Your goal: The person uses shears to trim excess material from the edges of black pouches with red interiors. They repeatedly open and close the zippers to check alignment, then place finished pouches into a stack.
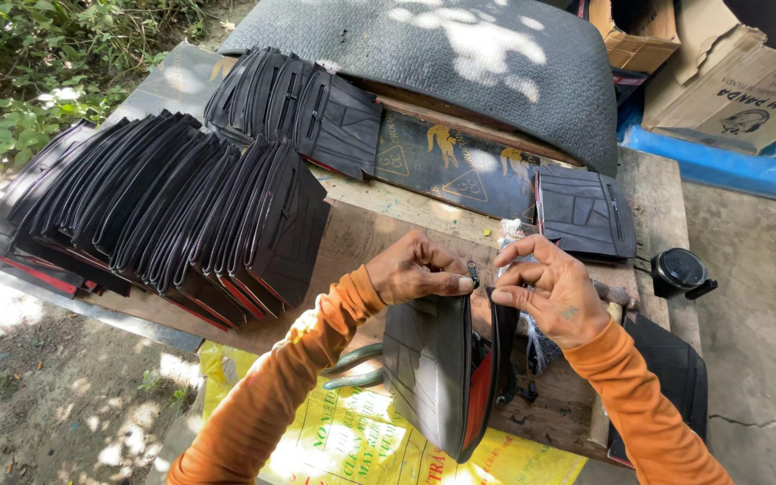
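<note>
While both hands are pinched at the top edge of the black pouch [433,368], we have it standing on edge just below them, mouth spread, red lining showing on the inside. Left hand [415,269] grips the near panel at the rim, thumb and forefinger closed right by the small zipper pull [472,272]. Right hand [554,292] is closed on the far panel's rim, fingers curled.

Around us: a long fanned row of finished black pouches [163,211] well to the left of the left hand, a shorter row [303,103] beyond it, one single pouch [584,214] just past the right hand. Green-handled tool [352,368] lies under the left forearm. Round black object [681,269] to the right of the right hand, near the surface [379,224] edge.

Risks as we judge them:
- Grip is fingertip-only on both rims; a slip drops the pouch off the near edge.
- Pull sits between the pinches, so uneven tension could snag the lining in the zipper.
- Right elbow is near the round object; a wide swing could knock it off.
</note>
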